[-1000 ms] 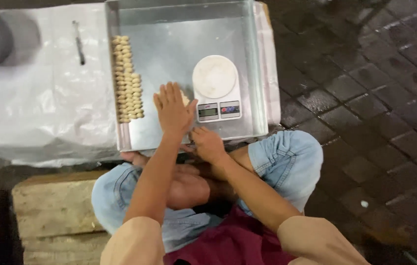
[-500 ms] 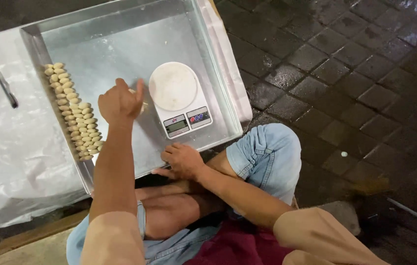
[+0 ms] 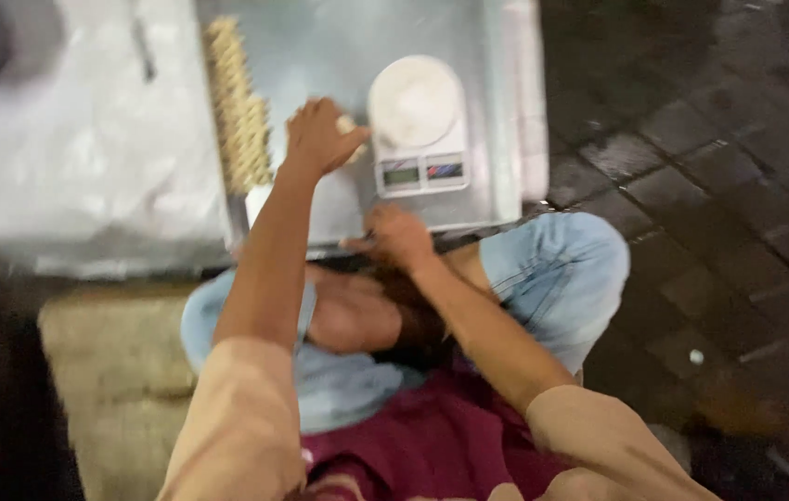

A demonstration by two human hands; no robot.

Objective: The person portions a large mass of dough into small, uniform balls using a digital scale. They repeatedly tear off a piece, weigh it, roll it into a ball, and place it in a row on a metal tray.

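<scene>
While the view is motion-blurred, the main layout reads clearly enough; left hand [image 3: 318,137] reaches forward over the metal tray [image 3: 320,37], fingers curled, pinching a small pale dough piece [image 3: 348,125] at the fingertips; the piece sits just beside the near left edge of the kitchen scale [image 3: 418,125], whether touching it cannot be told; the scale, white with a round platter, stands in the tray just right of the left hand and beyond the right hand; rows of pale dough pieces [image 3: 239,116] lie packed in a narrow band just left of the left hand, along the tray's left side; right hand [image 3: 396,235] rests low at the tray's near rim, fingers loosely bent, blur hides whether it grips anything; crumpled white plastic sheet [image 3: 70,158] spreads well left of both hands, with a thin dark stick-like object [image 3: 143,51] lying on it; below the hands, knees in light blue jeans [image 3: 562,269] are folded, maroon cloth [image 3: 432,445] in the lap; dark wet paving stones [image 3: 710,158] lie to the right of the right hand.
</scene>
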